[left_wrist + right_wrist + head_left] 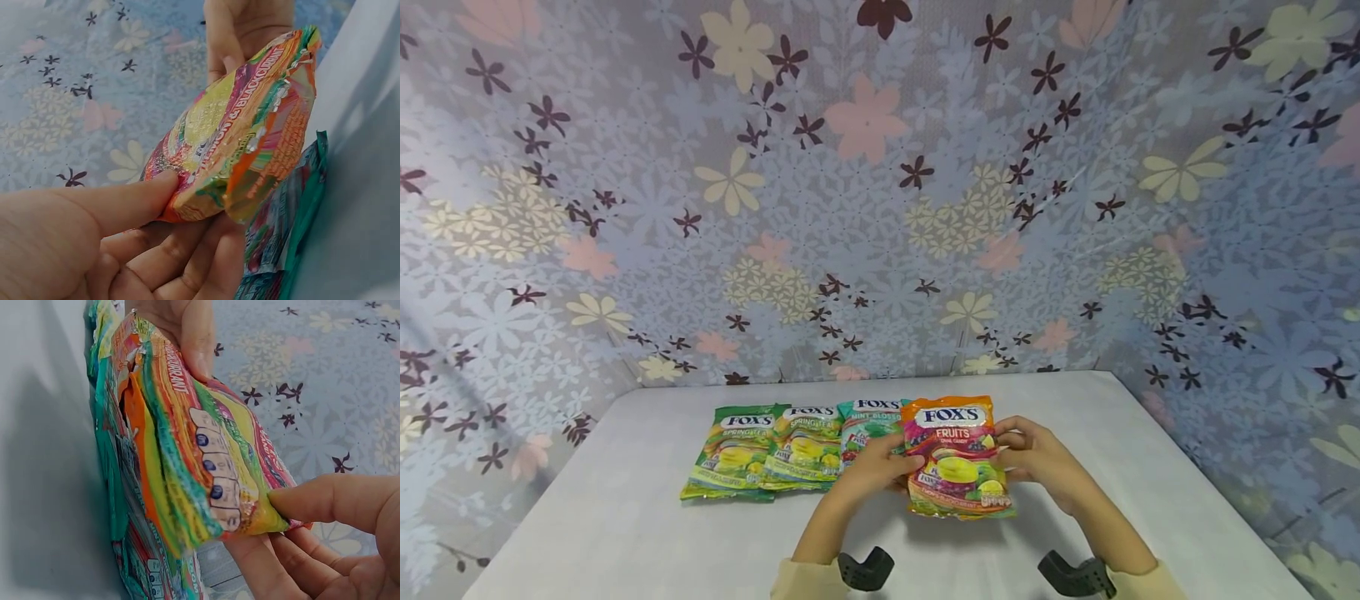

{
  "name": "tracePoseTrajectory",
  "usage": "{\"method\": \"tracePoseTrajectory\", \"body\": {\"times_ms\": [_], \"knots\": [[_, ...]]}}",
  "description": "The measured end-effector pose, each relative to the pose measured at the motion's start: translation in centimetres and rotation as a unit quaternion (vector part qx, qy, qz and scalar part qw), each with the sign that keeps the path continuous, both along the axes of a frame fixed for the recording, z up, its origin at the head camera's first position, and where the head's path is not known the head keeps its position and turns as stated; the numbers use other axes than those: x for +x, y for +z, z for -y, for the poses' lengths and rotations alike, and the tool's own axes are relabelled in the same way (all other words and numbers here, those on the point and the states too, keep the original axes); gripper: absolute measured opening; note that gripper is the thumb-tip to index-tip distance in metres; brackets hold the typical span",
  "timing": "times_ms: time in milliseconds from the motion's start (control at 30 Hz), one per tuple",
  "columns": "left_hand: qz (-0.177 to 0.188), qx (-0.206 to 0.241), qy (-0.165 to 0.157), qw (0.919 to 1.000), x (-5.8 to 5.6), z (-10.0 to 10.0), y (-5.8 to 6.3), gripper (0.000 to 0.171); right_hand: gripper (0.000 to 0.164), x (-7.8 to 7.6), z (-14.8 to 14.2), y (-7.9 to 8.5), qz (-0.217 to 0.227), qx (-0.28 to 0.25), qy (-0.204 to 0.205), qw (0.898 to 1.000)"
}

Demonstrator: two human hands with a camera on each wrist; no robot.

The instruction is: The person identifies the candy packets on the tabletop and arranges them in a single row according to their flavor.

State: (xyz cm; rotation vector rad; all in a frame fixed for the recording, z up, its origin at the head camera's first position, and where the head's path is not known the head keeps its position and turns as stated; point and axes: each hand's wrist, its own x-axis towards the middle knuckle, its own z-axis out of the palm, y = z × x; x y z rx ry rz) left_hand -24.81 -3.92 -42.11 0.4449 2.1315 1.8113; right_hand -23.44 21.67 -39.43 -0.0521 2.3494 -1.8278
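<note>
Between both hands is an orange and purple Fox's Fruits candy bag [955,467], its printed front facing up. My left hand [871,468] grips its left edge, thumb on the front and fingers beneath, as the left wrist view shows. At the opposite edge my right hand [1037,454] pinches the bag the same way, seen closely in the right wrist view [337,544]. Partly behind the held bag and left hand lies a teal Mint Blossom candy bag [861,421]. The wrist views show the held bag lifted off the table, near the teal bag [275,231].
Two green and yellow Spring Tea candy bags [733,454] [805,450] lie to the left, overlapping in a row with the teal one. All rest on a white-covered table [625,517]. A flowered cloth [880,208] hangs behind and beside the table.
</note>
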Motion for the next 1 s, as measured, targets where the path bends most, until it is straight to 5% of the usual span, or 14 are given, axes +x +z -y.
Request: {"method": "tracePoseTrajectory", "body": {"times_ms": [367, 1000], "knots": [[0.003, 0.026, 0.0, 0.9997, 0.21, 0.71, 0.49, 0.048, 0.043, -0.06, 0.05, 0.27, -0.016, -0.02, 0.033, 0.999], [-0.011, 0.02, 0.008, 0.9997, 0.43, 0.69, 0.26, 0.047, 0.042, 0.04, 0.44, -0.48, -0.015, -0.017, 0.016, 1.0]]}}
